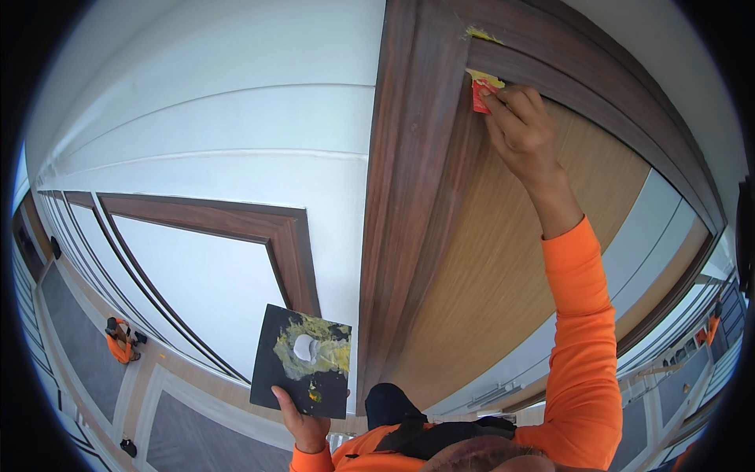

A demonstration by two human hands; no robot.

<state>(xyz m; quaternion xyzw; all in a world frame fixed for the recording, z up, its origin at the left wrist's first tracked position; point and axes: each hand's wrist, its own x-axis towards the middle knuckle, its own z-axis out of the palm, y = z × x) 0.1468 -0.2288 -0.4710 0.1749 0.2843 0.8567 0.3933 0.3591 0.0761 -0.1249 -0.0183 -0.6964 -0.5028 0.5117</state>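
My right hand [523, 130] is raised to the upper inner corner of a dark wood door frame [413, 134]. Its fingers pinch a small red scraper [480, 96], with yellowish putty [487, 78] along the top edge, against or close to the wood. A second yellow smear [483, 35] marks the frame above it. Down at the lower left, my left hand [303, 425] grips a black square board [271, 362] by its near edge, thumb on top. Smeared yellow-green putty and a whitish lump [306, 348] lie on that board.
White panelled wall [236, 118] fills the upper left, with another brown-framed white panel [197, 267] below it. Right of the frame is a light wood panel [535, 220]. Far down at left, a person in orange [119, 342] crouches on the floor; another orange-clad figure [712, 324] is at far right.
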